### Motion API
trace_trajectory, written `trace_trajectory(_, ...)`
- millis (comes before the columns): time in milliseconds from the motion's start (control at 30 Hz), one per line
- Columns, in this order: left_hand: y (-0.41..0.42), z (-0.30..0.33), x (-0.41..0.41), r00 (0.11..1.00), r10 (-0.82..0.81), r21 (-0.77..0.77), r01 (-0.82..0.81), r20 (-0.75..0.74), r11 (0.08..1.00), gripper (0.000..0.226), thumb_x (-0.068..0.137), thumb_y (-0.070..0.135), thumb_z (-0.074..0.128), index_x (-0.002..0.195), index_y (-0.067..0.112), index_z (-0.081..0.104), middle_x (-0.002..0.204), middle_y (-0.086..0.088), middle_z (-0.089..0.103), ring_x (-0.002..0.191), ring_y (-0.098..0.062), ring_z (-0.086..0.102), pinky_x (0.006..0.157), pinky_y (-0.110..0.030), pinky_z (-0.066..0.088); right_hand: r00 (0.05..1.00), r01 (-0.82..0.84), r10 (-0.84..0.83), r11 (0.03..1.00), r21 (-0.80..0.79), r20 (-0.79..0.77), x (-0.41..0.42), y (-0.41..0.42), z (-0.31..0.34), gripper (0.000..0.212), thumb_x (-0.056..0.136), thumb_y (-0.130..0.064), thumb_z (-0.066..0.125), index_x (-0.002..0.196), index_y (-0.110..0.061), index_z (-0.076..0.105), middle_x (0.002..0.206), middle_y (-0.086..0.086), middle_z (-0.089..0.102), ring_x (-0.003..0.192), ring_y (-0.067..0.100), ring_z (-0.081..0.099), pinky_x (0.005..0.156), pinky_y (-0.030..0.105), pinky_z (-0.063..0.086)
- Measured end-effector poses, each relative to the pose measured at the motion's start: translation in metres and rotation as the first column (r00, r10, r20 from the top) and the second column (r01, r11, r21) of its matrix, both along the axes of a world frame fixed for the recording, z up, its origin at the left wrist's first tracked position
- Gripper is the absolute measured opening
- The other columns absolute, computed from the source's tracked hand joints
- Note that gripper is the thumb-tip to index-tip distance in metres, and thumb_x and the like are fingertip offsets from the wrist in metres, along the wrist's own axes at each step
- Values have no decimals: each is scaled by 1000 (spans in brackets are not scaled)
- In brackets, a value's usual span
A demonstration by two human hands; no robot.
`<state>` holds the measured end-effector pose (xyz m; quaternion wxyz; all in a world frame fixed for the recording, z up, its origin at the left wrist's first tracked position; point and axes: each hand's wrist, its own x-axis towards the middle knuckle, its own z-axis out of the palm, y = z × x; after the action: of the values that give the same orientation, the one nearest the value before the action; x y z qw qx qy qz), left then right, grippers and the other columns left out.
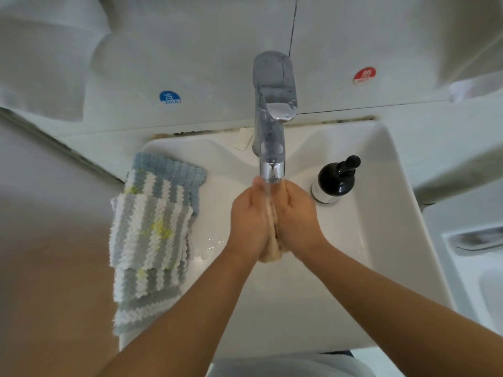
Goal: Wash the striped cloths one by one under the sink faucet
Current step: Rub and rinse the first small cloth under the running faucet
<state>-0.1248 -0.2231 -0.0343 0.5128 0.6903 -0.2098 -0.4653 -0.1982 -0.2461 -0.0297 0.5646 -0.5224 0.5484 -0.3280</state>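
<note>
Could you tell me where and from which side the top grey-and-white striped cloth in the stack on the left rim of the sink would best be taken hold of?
Probably at its right edge, which faces the basin. The top grey-and-white striped cloth lies flat on the stack over the white sink's rim, so pinching that free edge from above, coming from the basin side, should peel it off alone. Both the left hand and right hand are busy squeezing a beige cloth under the chrome faucet.

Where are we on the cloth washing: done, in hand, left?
Done: nothing visibly finished; no washed cloth is set apart anywhere. In hand: the left hand and right hand squeeze a beige cloth under the running faucet. Left: a pile of striped cloths, some with yellow stains, waits on the sink rim's left side.
</note>
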Motion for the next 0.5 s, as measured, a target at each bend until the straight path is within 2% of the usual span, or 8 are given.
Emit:
trace_trajectory(100, -10, 1, 12, 998, 67, -32, -67, -13, 997, 48, 104, 35, 42, 60, 17, 49, 47, 9, 51, 50, -7, 51, 60, -29, 44, 994, -29, 23, 998, 61, 110, 2, 20, 5, 42, 100, -29, 48, 66, -5, 51, 53, 4, 53, 47, 12, 53, 44, 23, 45)
trace_trajectory(167, 0, 0, 0, 998, -26, -43, 28, 48, 999, 45, 104, 33, 42, 67, 12, 57, 55, 5, 58, 55, -9, 58, 58, -32, 49, 999, 37, -37, 999, -14, 26, 2, 4, -2, 42, 101, -29, 48, 64, -9, 50, 55, 0, 51, 52, 10, 49, 49, 24, 43)
trace_trajectory(233, 9, 0, -11, 993, -87, -1, 87, 78, 996, 46, 104, 37, 39, 78, 7, 63, 64, 0, 64, 63, -12, 63, 61, -27, 53, 998, 53, -54, 998, -41, -31, -1, -12, -6, 42, 101, -28, 47, 61, -15, 45, 55, -5, 46, 53, 7, 42, 53, 25, 39)
trace_trajectory(300, 4, -1, -4, 998, -12, 16, 11, 60, 1000, 47, 104, 38, 40, 71, 11, 60, 59, 1, 61, 61, -14, 61, 63, -29, 52, 999, -6, 3, 998, -55, -42, -3, -2, -6, 42, 100, -32, 46, 63, -13, 49, 55, -4, 49, 53, 7, 45, 52, 25, 42)
trace_trajectory(367, -4, -1, 7, 996, 78, -40, -77, 35, 996, 48, 104, 39, 39, 66, 13, 53, 58, -2, 56, 60, -16, 57, 64, -33, 49, 998, -49, 49, 999, 1, 31, -2, 17, -1, 42, 100, -34, 46, 67, -9, 53, 55, -1, 53, 50, 10, 52, 48, 25, 47)
trace_trajectory(433, -1, 0, 3, 996, 62, -73, -57, 60, 996, 47, 104, 37, 38, 68, 12, 54, 59, -2, 56, 58, -14, 57, 60, -30, 48, 998, -12, 9, 999, 33, 65, 0, 15, -2, 42, 100, -33, 48, 64, -12, 50, 52, -1, 51, 49, 12, 50, 46, 27, 45)
trace_trajectory(500, 7, 0, -10, 996, -20, -49, 24, 83, 999, 45, 104, 35, 39, 74, 9, 61, 61, 0, 62, 58, -8, 62, 56, -23, 50, 999, 37, -37, 999, 2, -1, -1, -5, -4, 42, 100, -32, 49, 60, -18, 46, 53, -6, 47, 54, 10, 46, 53, 28, 41)
